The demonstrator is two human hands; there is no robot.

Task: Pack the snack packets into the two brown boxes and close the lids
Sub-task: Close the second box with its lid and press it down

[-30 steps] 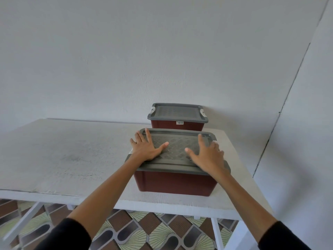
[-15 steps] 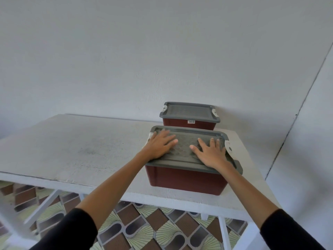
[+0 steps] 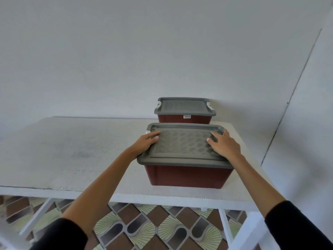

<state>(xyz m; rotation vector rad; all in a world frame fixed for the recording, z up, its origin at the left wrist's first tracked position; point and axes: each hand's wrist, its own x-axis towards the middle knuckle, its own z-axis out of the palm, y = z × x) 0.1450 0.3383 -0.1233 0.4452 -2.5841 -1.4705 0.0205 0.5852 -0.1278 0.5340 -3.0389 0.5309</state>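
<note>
Pressing left hand and right hand, fingers flat, on opposite ends of the grey lid of the brown box beneath them. Likely stiff, light plastic; best gripped under the rim.

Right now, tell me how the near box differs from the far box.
The near box has the left hand and the right hand on its lid; the far box is untouched. The far box stands by the wall; the near box sits nearer the table front edge. The far box shows a white label; the near box none. Both are brown with grey lids on.
</note>
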